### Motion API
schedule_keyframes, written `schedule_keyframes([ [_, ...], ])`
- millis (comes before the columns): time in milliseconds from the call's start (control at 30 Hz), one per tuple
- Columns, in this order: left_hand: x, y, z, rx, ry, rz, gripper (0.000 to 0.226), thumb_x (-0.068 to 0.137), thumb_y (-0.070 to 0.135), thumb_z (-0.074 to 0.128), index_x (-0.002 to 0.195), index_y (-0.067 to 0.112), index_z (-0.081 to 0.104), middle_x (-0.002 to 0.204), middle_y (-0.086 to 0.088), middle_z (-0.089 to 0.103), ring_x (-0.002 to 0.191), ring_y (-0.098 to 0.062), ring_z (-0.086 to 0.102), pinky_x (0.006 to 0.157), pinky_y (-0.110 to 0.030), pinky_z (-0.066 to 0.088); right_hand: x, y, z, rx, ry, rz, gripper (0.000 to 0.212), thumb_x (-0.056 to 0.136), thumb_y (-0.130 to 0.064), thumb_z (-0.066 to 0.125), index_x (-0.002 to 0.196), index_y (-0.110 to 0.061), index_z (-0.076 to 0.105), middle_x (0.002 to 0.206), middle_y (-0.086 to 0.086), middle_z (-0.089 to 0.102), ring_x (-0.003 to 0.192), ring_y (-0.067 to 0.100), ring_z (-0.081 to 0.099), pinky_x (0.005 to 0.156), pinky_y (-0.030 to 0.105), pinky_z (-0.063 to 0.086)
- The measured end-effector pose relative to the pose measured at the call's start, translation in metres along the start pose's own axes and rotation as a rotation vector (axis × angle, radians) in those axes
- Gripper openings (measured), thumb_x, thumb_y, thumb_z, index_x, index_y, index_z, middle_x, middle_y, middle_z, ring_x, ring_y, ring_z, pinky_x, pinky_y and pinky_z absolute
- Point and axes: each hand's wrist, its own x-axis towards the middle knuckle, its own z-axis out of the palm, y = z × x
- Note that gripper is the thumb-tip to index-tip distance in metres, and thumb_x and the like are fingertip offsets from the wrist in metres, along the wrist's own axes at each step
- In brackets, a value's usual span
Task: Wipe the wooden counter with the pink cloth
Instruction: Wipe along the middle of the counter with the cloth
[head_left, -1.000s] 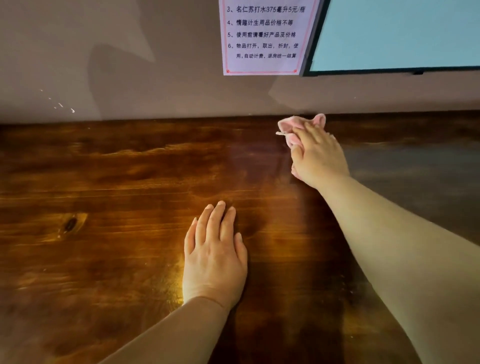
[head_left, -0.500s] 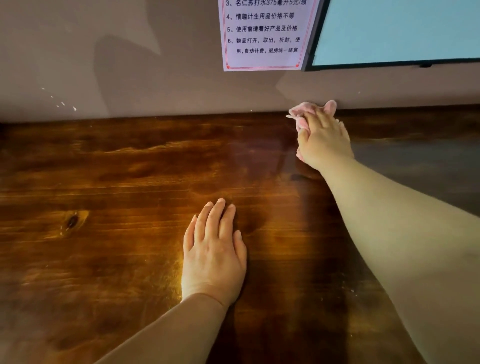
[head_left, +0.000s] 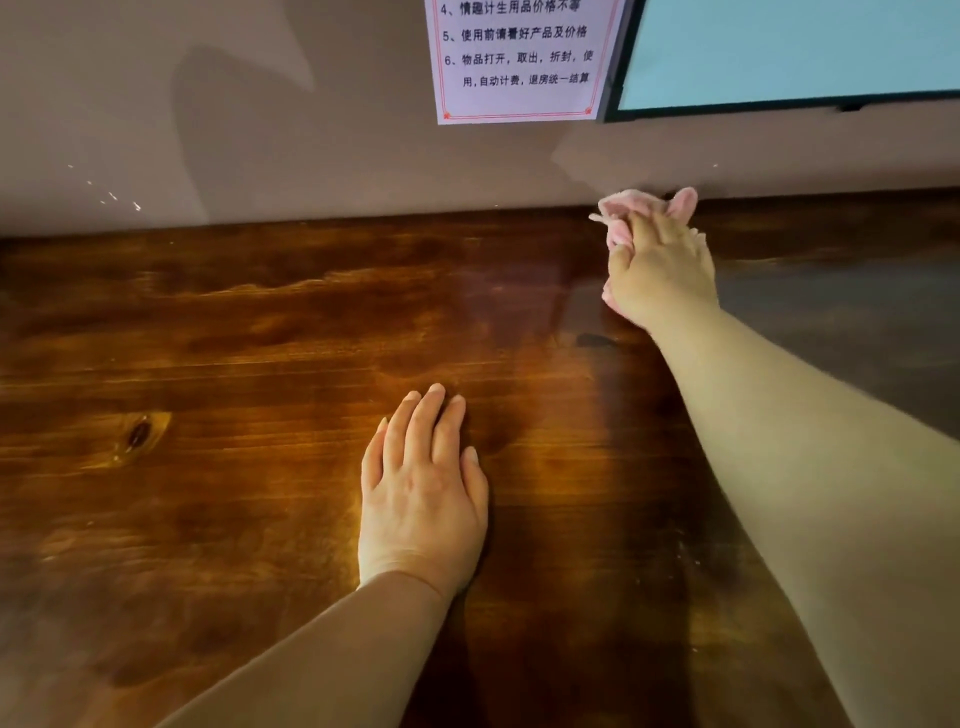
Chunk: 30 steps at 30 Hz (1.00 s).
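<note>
1. Bare desk (head_left: 218, 322) across the whole left side, open to a sweep.
2. Blocked at the far edge by the wall (head_left: 260, 156).
3. Mid-desk taken by the flat left hand (head_left: 421, 493).
4. Far right corner filled by the right hand (head_left: 660, 270) with the pink cloth (head_left: 623, 208).

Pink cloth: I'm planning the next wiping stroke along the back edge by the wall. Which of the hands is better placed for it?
Right. The right hand already grips the cloth at the counter's back edge by the wall. The left hand lies flat on the counter, nearer the person, holding nothing.
</note>
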Motion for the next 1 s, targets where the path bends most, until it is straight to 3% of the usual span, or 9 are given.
schedule_keyframes([
  [100,0.000,0.000,-0.001,0.009,-0.006,-0.003,0.051,0.100,0.038,0.027,0.144,0.020,0.047,0.153,0.000,0.042,0.145,-0.020,0.032,0.119,-0.044,0.025,-0.024,0.006,0.009,-0.024,0.019,-0.002,0.054,0.108,-0.036,0.022,0.160,-0.020,0.026,0.170,0.002,0.014,0.156,0.022,0.010,0.127,0.044,0.007],
  [233,0.000,0.000,0.000,0.007,-0.015,0.004,0.050,0.100,0.037,0.029,0.144,0.021,0.046,0.153,0.001,0.041,0.145,-0.019,0.031,0.119,-0.043,0.024,0.006,0.013,0.005,-0.010,0.050,0.015,0.052,0.107,-0.036,0.025,0.156,-0.022,0.033,0.166,0.003,0.024,0.153,0.025,0.019,0.125,0.047,0.015],
  [367,0.001,0.001,-0.003,0.002,-0.039,-0.008,0.050,0.101,0.037,0.028,0.145,0.021,0.045,0.154,0.001,0.040,0.146,-0.018,0.029,0.120,-0.041,0.021,0.017,0.013,-0.002,-0.002,-0.002,0.066,0.053,0.108,-0.035,0.023,0.157,-0.019,0.030,0.167,0.003,0.021,0.154,0.026,0.018,0.126,0.047,0.012],
  [467,0.001,0.001,-0.004,-0.002,-0.039,-0.006,0.050,0.100,0.036,0.030,0.145,0.021,0.045,0.154,0.001,0.039,0.146,-0.019,0.029,0.120,-0.041,0.021,-0.011,0.018,0.005,0.001,0.013,0.027,0.054,0.107,-0.036,0.023,0.158,-0.020,0.029,0.168,0.001,0.018,0.155,0.025,0.014,0.127,0.045,0.009],
  [567,0.001,0.002,-0.003,0.004,-0.026,-0.005,0.050,0.100,0.036,0.030,0.144,0.020,0.047,0.153,0.000,0.041,0.145,-0.020,0.031,0.119,-0.042,0.023,-0.009,0.026,0.008,-0.021,0.076,-0.022,0.052,0.105,-0.036,0.024,0.154,-0.021,0.036,0.165,0.003,0.027,0.152,0.027,0.022,0.125,0.046,0.014],
  [633,0.001,0.001,-0.002,0.012,-0.032,0.008,0.050,0.100,0.036,0.030,0.144,0.020,0.047,0.153,0.000,0.041,0.145,-0.019,0.031,0.119,-0.042,0.023,0.011,0.030,0.003,-0.022,0.076,0.012,0.049,0.105,-0.034,0.025,0.151,-0.022,0.040,0.162,0.005,0.033,0.148,0.029,0.028,0.123,0.047,0.020],
  [767,0.001,0.001,-0.003,0.011,-0.039,0.009,0.050,0.100,0.035,0.030,0.145,0.019,0.047,0.154,0.000,0.039,0.146,-0.018,0.029,0.120,-0.042,0.021,0.023,0.027,-0.008,-0.002,0.021,0.092,0.050,0.107,-0.033,0.024,0.154,-0.019,0.035,0.165,0.007,0.027,0.152,0.028,0.022,0.125,0.047,0.015],
  [867,0.000,-0.001,-0.001,-0.008,-0.027,0.011,0.051,0.100,0.035,0.031,0.146,0.017,0.045,0.155,-0.001,0.038,0.147,-0.019,0.028,0.120,-0.043,0.023,-0.005,0.030,-0.001,-0.027,0.010,0.051,0.052,0.107,-0.033,0.026,0.156,-0.019,0.031,0.166,0.007,0.023,0.152,0.030,0.020,0.125,0.047,0.015],
  [1000,0.003,-0.002,0.003,0.004,-0.044,0.025,0.055,0.101,0.035,0.027,0.151,0.016,0.036,0.159,-0.001,0.032,0.149,-0.017,0.022,0.121,-0.044,0.020,-0.002,0.046,0.001,-0.020,0.086,-0.012,0.047,0.104,-0.031,0.029,0.149,-0.023,0.041,0.160,0.005,0.035,0.149,0.028,0.028,0.125,0.047,0.018],
])
